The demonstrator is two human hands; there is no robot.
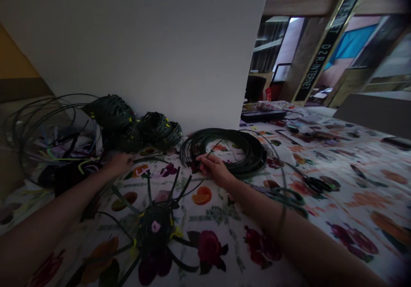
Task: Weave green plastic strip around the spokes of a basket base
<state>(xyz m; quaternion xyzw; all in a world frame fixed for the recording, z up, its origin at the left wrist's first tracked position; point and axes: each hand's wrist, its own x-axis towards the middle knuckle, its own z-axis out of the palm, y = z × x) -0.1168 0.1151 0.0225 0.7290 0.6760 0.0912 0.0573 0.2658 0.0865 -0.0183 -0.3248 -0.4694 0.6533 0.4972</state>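
My right hand [214, 169] is closed in a pinch on a thin dark strip [215, 146], at the front left of a large coil of dark green strapping [248, 150]. On the left, my left hand [119, 163] reaches low beside the stacked dark woven pieces [157, 128]; its fingers are blurred and partly hidden. Nearer to me, between my forearms, lies a partly woven dark green piece [156, 225]. Loose strips stick out around it, with yellow ties at its edges and a small pink spot on it.
Green-handled scissors [289, 197] lie partly behind my right forearm, with black-handled scissors [316, 184] further right. At the left are looped strips [19, 141] and a black bag [69, 178]. A white partition [160, 56] rises behind the fruit-patterned tablecloth [221, 240].
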